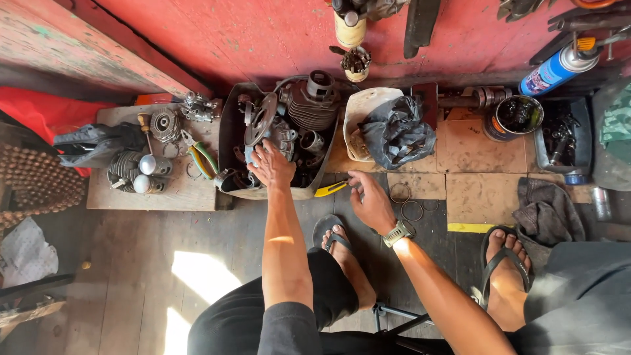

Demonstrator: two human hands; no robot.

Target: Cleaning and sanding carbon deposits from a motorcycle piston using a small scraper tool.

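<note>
Head view: a person is sitting over the floor, both arms reaching far.
Left hand (pixel 271 165): fingers spread, pressing into a metal tray (pixel 230 125) crowded with engine parts, touching a grey casting (pixel 253 154).
Right hand (pixel 369 200): fingers loosely curled, gripping nothing, hovering near a yellow-handled tool (pixel 330 189).
Clutter: rings (pixel 399 192) lying right, pliers (pixel 199 156) left.
</note>
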